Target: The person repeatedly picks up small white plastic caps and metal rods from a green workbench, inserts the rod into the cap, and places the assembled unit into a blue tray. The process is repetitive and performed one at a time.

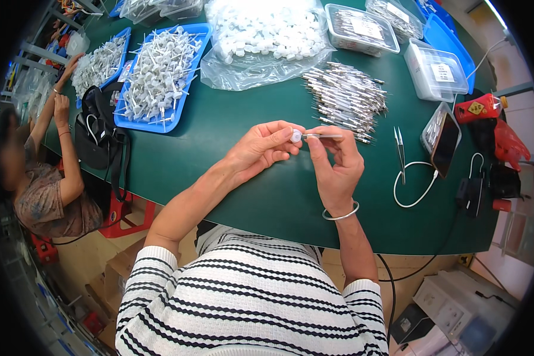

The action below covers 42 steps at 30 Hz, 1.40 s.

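Note:
Between the thumb and fingers of my left hand (266,145) is a small white round plastic cap (296,136). My right hand (337,163) pinches a thin metal-and-clear rod (323,136), its left end meeting the cap; how deep it goes in I cannot tell. Both hands are above the green table. Beyond my right hand lies a loose pile of similar thin rods (347,98). A clear plastic bag (234,77) full of white caps lies at the far middle. To the left, a blue tray (171,123) holds many white caps with rods attached.
Tweezers (400,154), a white cable (404,205) and a phone (445,145) on a clear box lie at the right. Clear containers (436,71) and a red bottle (480,108) stand beyond. A black bag (95,133) lies left, near another person (53,190) beside a second blue tray (126,37).

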Tool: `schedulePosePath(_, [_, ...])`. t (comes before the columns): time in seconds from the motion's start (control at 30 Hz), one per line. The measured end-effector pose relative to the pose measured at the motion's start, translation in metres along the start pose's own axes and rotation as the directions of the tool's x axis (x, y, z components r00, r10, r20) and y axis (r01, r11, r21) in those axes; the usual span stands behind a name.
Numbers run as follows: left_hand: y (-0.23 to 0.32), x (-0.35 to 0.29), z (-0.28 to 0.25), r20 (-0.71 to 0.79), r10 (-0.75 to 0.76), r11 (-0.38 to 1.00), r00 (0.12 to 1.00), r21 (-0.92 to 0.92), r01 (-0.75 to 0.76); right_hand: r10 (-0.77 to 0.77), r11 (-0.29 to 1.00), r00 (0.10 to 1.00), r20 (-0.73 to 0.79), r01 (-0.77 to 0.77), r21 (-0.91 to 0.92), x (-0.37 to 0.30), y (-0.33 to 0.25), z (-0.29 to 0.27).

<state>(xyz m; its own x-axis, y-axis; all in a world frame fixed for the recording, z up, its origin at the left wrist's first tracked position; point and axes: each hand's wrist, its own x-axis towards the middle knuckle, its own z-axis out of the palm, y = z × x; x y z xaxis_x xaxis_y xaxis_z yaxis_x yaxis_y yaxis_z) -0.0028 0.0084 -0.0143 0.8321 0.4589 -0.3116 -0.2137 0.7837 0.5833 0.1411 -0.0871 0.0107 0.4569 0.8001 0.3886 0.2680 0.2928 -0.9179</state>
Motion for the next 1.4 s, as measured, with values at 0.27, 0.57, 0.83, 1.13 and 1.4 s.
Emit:
schedulePosePath(0.27, [-0.0009, 0.0006, 0.0021, -0.029, -0.023, 1.0, 0.999, -0.002, 0.023, -0.035, 0.997, 0.999, 0.018, 0.036, -0.065, 0.0013, -0.0016, -0.0011])
schedulePosePath(0.57, [-0.0015, 0.0013, 0.0018, -0.053, -0.019, 0.999, 0.998, 0.029, 0.02, -0.049, 0.991, 0.999, 0.024, 0.052, -0.123, 0.0025, -0.0035, -0.0015])
schedulePosePath(0.83, [-0.0011, 0.0016, 0.003, -0.056, -0.022, 0.999, 0.998, 0.022, 0.024, -0.063, 0.986, 0.997, 0.037, 0.068, -0.154, 0.0023, -0.0023, -0.0023])
schedulePosePath(1.13, [-0.0015, 0.0016, 0.0028, -0.04, -0.022, 1.0, 0.999, 0.014, 0.022, -0.09, 0.98, 0.995, 0.036, 0.095, -0.175, 0.0031, -0.0035, -0.0021])
schedulePosePath(1.4, [-0.0016, 0.0017, 0.0026, -0.041, -0.026, 1.0, 0.999, 0.004, 0.026, -0.092, 0.979, 0.995, 0.035, 0.097, -0.18, 0.0032, -0.004, -0.0024])
